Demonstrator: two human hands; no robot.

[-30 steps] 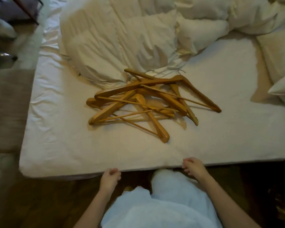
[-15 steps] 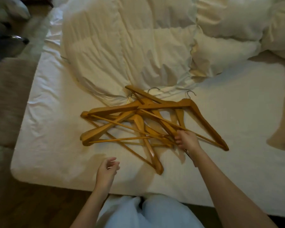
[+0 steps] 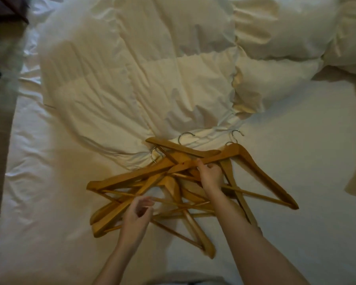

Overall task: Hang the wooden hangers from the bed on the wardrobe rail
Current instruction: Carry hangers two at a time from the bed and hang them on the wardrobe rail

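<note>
A tangled pile of several wooden hangers point(image 3: 261, 171) with metal hooks lies on the white sheet of the bed point(image 3: 306, 140), just in front of the crumpled duvet. My right hand point(image 3: 211, 175) rests on the middle of the pile, its fingers curled around the top hanger's shoulder near the neck. My left hand point(image 3: 138, 214) is at the pile's near left side, fingers pinched around a thin crossbar of one hanger. No wardrobe rail is in view.
A bunched cream duvet point(image 3: 136, 75) covers the far half of the bed, with pillows point(image 3: 286, 27) at the far right. The bed's left edge borders a beige rug point(image 3: 0, 151). My light trousers show at the bottom edge.
Both hands went from the bed's near edge onto the pile. The right hand moved up to the top hanger's neck, and the left closed on a crossbar. The camera came closer.
</note>
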